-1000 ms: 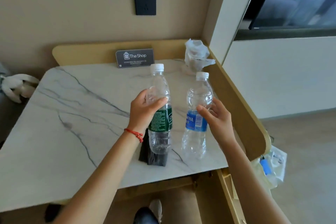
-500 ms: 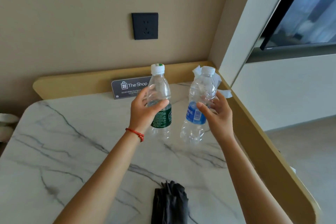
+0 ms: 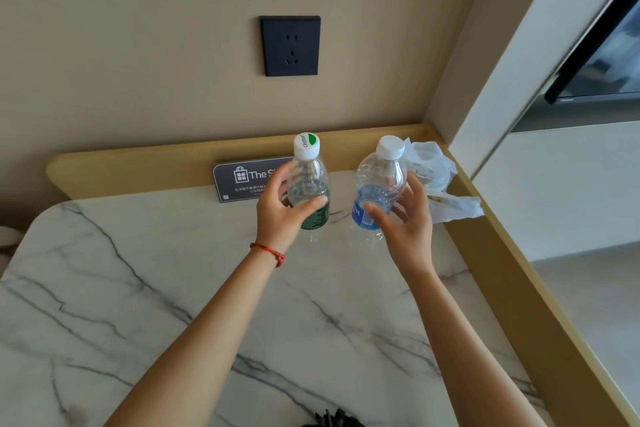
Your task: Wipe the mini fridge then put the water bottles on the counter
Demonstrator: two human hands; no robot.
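Two clear water bottles stand upright near the back of the marble counter (image 3: 138, 288). The green-labelled bottle (image 3: 311, 180) has a white and green cap, and my left hand (image 3: 284, 215) wraps around its body. The blue-labelled bottle (image 3: 377, 187) has a white cap and leans slightly left; my right hand (image 3: 405, 218) holds its right side with fingers partly spread. Both bottle bases appear to touch the counter. The mini fridge is out of view.
A dark "The Shop" sign (image 3: 246, 180) leans against the wooden back rim (image 3: 138, 166). Crumpled white plastic (image 3: 440, 184) lies in the back right corner. A black folded cloth (image 3: 332, 419) peeks in at the bottom edge. A wall socket (image 3: 290, 45) sits above.
Both hands have carried the bottles from the counter's front edge to the back, near the sign. The black cloth has dropped toward the bottom of the view.
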